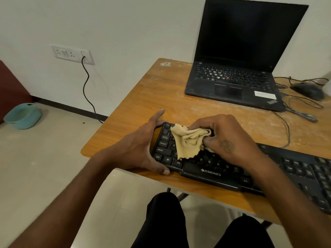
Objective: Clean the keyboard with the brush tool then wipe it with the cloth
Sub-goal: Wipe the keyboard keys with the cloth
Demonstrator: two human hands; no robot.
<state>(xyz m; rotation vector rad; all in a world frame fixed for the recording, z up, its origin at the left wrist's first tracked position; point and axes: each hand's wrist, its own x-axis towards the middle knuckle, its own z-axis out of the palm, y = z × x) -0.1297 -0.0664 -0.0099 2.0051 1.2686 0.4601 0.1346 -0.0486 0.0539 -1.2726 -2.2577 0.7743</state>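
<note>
two knees in black pants [165, 221] show at the bottom, under the edge of the counter [125, 104].

on the near edge of the counter lies a long black keyboard [211, 173]. it runs from the middle out to the right side, and white letters on its front spell zebronics.

the left hand [141, 149] holds the left end of the keyboard. its thumb sits on the front edge and its other fingers reach round the far corner, so the fingers are grasping the keyboard.

the right hand [227, 138] is on top of the keys, just right of the left hand. its fingers are curled round a bunched tan cloth [189, 142] and pinch it. the cloth hangs down onto the keys at the left part of the keyboard, and its loose edge is ragged.

the counter top is brown wood with pale dusty marks.

farther back on the counter stands an open black laptop [232, 83] with a dark screen. to its right lies a black mouse [308, 90], with thin black wires [302, 113] looping near it.

off to the left, on the floor by the wall, sits a small blue tub [23, 116]. on the wall above is a white plug board [73, 54], and a black cord [86, 86] hangs down from it to the floor.
</note>
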